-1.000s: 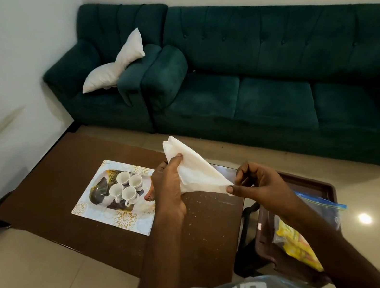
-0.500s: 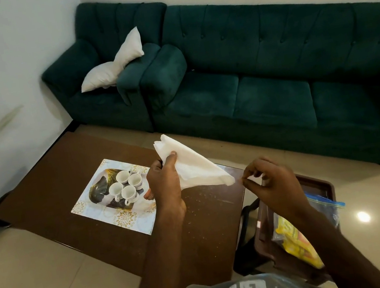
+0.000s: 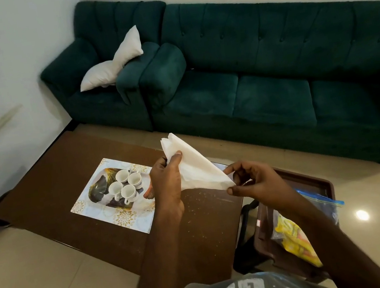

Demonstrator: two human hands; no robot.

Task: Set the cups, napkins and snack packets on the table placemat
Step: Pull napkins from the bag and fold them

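Observation:
A white napkin (image 3: pixel 191 164) hangs in the air above the brown table (image 3: pixel 43 182). My left hand (image 3: pixel 168 183) grips its upper part, thumb on top. My right hand (image 3: pixel 254 180) pinches its lower right corner between thumb and fingers. On the patterned placemat (image 3: pixel 120 218), left of my hands, several white cups (image 3: pixel 126 186) stand close together. Yellow snack packets (image 3: pixel 294 237) in a clear zip bag lie on a brown tray (image 3: pixel 317 182) at my right.
A dark green sofa (image 3: pixel 259 68) runs along the far wall, with a white pillow (image 3: pixel 116 60) on its left seat. The tray rests on a dark stool beside the table's right end. The floor is glossy beige tile.
My right hand let go of the napkin's corner half a second ago and now pinches it again. My left hand kept hold of the napkin throughout.

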